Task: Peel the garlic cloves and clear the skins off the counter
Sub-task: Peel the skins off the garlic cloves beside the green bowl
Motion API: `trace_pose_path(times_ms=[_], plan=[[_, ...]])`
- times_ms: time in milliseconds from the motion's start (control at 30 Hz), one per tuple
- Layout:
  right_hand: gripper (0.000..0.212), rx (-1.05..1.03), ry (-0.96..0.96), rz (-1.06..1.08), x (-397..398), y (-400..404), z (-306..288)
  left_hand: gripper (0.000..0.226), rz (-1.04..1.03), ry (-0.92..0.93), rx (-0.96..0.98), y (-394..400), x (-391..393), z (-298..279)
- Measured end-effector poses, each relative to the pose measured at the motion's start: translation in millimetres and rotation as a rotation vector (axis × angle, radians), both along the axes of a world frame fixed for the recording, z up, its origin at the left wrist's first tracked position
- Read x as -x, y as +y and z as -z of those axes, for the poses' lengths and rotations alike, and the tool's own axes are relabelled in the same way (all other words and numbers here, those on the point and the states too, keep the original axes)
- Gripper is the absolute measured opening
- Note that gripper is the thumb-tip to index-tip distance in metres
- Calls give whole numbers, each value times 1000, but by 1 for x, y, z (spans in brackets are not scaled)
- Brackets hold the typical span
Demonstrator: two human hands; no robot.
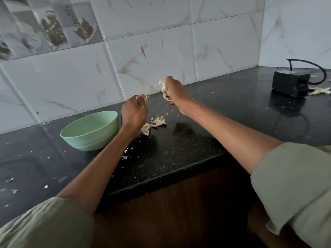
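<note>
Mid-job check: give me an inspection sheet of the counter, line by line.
Surface: black counter, speckled with skin flakes.
Job's things: skin pile beside green bowl; more skins far right.
Clutter: black box in the corner.
Hands: left hand pinches a scrap; right hand grips a clump of skins, both raised.
Cables: black cord loops from the box.
Surroundings: white tiled wall; wooden cabinet front below.

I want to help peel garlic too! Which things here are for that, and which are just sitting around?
For the job:
- garlic skins in the right hand
- bit of skin in the left hand
- pile of skins on the counter
- green bowl

Just lying about:
- black box with a cord
- skins beside it
</note>
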State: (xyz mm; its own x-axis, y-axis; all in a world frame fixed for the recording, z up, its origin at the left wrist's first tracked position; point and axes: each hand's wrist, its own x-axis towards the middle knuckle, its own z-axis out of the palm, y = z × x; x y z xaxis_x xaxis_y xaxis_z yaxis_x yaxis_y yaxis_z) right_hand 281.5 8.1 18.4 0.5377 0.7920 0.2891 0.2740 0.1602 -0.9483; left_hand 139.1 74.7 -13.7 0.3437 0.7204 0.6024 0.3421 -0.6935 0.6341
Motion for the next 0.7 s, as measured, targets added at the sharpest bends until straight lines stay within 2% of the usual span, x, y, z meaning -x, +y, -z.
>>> trace_pose_path(times_ms=[133,333,433,567,700], plan=[[23,51,-32,-96,3,-1,2,47,20,213,-24,-4,-2,5],[18,126,-121,-226,10,-5,4,35,22,265,-76,-9,2,3],[22,136,-145,-227,10,-3,4,38,8,295,-37,-13,2,0],[42,116,-184,-222,8,-1,7,52,43,209,1,-15,6,-3],[40,98,-182,-224,8,-3,7,50,81,39,102,-15,7,-4]])
